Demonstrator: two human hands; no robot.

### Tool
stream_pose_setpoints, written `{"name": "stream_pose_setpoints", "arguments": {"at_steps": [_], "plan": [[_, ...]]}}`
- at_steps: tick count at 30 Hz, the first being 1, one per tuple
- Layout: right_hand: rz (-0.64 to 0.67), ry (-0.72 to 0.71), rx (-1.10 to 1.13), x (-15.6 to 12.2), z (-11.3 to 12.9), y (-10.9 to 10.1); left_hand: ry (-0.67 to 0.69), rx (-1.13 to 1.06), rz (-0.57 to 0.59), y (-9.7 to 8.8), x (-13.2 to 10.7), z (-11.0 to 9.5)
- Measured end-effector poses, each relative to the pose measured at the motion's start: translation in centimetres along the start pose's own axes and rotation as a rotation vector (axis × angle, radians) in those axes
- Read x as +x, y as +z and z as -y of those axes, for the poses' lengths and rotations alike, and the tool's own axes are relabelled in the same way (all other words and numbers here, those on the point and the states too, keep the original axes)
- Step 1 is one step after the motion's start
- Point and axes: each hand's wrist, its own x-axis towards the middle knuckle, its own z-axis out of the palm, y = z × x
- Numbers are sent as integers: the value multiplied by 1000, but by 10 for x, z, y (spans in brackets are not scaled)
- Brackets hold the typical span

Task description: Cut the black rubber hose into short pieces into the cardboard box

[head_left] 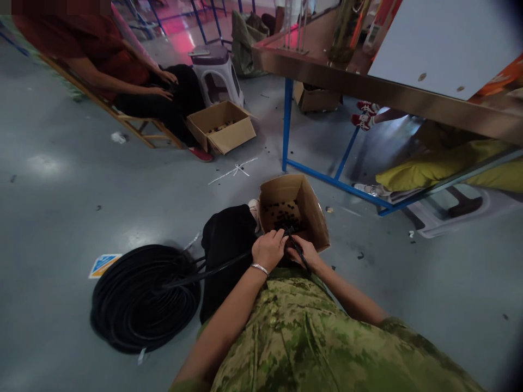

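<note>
A length of black hose (224,266) runs from a large coil (122,302) on the floor, across my dark trouser leg, into my left hand (268,250). My left fingers are closed around it near its end. Beside it, my right hand (304,253) is closed on a slim, dark, long thing (300,252) whose exact kind I cannot make out. Both hands meet above the near edge of an open cardboard box (314,204). Several short black pieces (286,211) lie on the bottom of that box.
At the right stands a table (269,61) with blue legs (287,125). A seated person (93,60) is at the left, near a second cardboard box (235,139) and a plastic stool (216,71). White string (235,170) and scraps lie on the floor.
</note>
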Motion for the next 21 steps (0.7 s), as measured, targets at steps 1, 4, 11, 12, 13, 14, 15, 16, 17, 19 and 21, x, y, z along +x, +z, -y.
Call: {"name": "stream_pose_setpoints", "arguments": {"at_steps": [1,4,11,12,13,14,15,16,17,19,21], "plan": [[-3,6,8,0,0,1,3,1,3,0,0,0],[2,16,43,0,-2,4,3,1,6,-1,0,0],[19,19,53,1,-6,3,-12,40,17,0,0,0],[20,24,50,1,-7,3,-10,46,21,-1,0,0],[20,30,48,1,-7,3,-3,51,27,-1,0,0],[22,35,48,1,-7,3,8,54,35,-2,0,0],[30,38,47,1,-7,3,21,57,46,-3,0,0],[38,40,47,2,-6,3,36,60,59,-3,0,0],[45,41,46,2,-5,3,51,62,76,-4,1,-1],[56,41,43,2,-3,4,76,66,108,-4,2,0],[53,46,31,2,-3,5,91,73,127,-3,3,0]]}}
